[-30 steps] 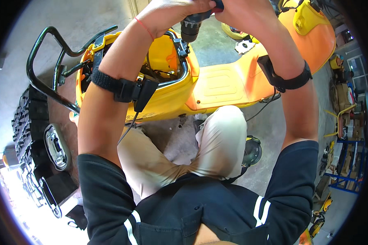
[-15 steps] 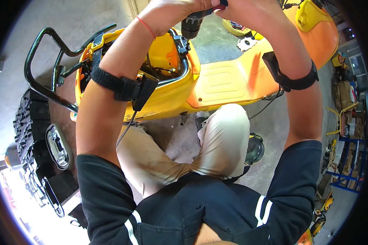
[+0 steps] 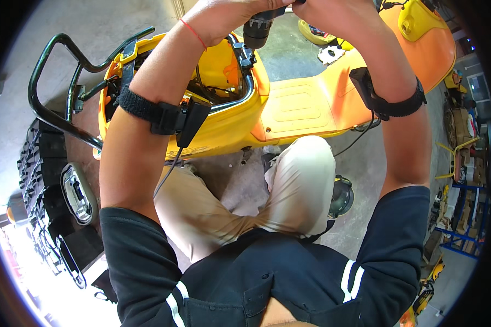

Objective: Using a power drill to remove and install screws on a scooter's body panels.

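Note:
At the top edge, my left hand (image 3: 245, 7) is closed around the front of a dark power drill (image 3: 258, 31). My right hand (image 3: 324, 13) is closed at its rear end, its fingers mostly cut off by the picture edge. The black chuck points down at a dark metal bracket (image 3: 245, 58) on the rim of a scooter's open seat compartment; a short bit seems to meet a fastener there. The scooter body (image 3: 223, 128) is yellow, with an orange footboard (image 3: 294, 106). Inside the compartment (image 3: 218, 68), cables and yellow panels show.
A black tubular rail (image 3: 41, 65) juts from the scooter's rear at the left. Beyond the footboard lies a white toothed disc (image 3: 330, 54). A dark round bowl-like part (image 3: 341, 196) sits beside my knee. Black slatted parts (image 3: 38, 174) lie left; a blue rack (image 3: 463, 229) stands right.
The drill has come down slightly, so its tip now meets the bracket. Both hands stay on it, and the view has shifted a little.

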The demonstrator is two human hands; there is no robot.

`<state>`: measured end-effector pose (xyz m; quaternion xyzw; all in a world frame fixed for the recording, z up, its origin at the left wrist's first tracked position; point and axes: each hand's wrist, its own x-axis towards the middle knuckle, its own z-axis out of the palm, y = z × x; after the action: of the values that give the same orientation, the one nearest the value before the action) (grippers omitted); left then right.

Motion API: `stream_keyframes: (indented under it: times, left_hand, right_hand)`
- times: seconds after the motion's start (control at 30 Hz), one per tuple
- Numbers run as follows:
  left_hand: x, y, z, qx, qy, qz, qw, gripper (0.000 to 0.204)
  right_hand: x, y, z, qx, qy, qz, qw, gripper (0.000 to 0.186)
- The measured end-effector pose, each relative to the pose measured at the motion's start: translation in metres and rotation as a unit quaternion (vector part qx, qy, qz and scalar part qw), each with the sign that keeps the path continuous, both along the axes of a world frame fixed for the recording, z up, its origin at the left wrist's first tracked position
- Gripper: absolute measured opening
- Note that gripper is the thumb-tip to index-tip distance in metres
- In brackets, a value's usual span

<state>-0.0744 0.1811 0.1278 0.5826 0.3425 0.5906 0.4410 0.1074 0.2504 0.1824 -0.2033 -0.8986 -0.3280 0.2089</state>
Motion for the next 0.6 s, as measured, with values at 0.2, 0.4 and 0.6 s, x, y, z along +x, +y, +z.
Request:
stream_keyframes:
  times: [0.2,0.4,0.6]
  left_hand:
    - [0.001,0.002,-0.005,0.014,0.057,0.032,0.998,0.045]
    - [0.008,0.006,-0.013,0.046,0.022,0.042,0.998,0.045]
    - [0.003,0.007,-0.011,0.035,0.052,0.030,0.998,0.043]
  right_hand:
    - [0.001,-0.004,-0.002,0.000,-0.002,0.008,1.000,0.050]
    - [0.003,-0.003,-0.002,0.008,0.004,0.031,0.999,0.049]
    - [0.003,-0.005,-0.003,-0.016,0.017,0.026,0.999,0.050]
